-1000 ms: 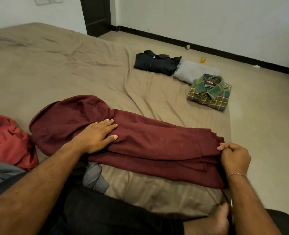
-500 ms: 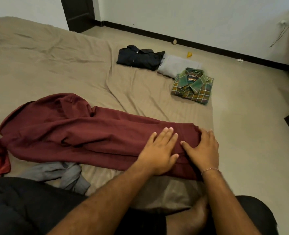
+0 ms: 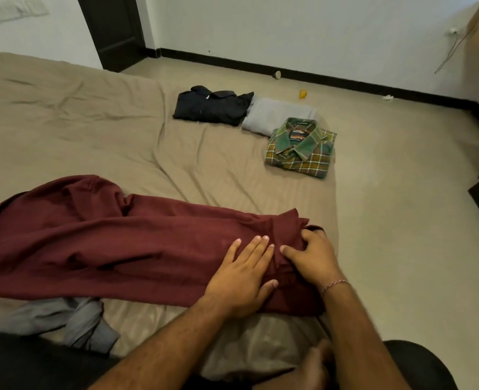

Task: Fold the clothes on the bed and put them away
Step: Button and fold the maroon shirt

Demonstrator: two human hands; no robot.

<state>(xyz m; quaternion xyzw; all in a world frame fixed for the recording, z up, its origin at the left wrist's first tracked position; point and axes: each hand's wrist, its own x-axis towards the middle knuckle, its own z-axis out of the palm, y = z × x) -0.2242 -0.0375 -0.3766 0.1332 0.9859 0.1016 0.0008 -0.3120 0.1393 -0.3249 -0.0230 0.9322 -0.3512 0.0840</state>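
Note:
A long maroon garment [image 3: 114,243] lies folded lengthwise across the bed [image 3: 64,122]. My left hand [image 3: 244,274] presses flat on its right end with straight fingers. Beside it my right hand [image 3: 311,257] grips a bunched fold of the maroon cloth at that end, fingers curled into the fabric. At the bed's far right corner lie three folded clothes: a dark navy shirt [image 3: 213,105], a grey garment [image 3: 277,115] and a green plaid shirt [image 3: 301,149].
A crumpled grey garment [image 3: 72,322] lies by my lap at the bed's near edge. The beige floor [image 3: 401,220] runs along the bed's right side, with small bits of litter [image 3: 303,93] near the black skirting. A dark door [image 3: 111,29] stands at the back.
My left hand slid from the garment's middle to its right end. My right hand went from lying on the cloth to gripping a raised fold. The view swung right, so the red cloth left the frame.

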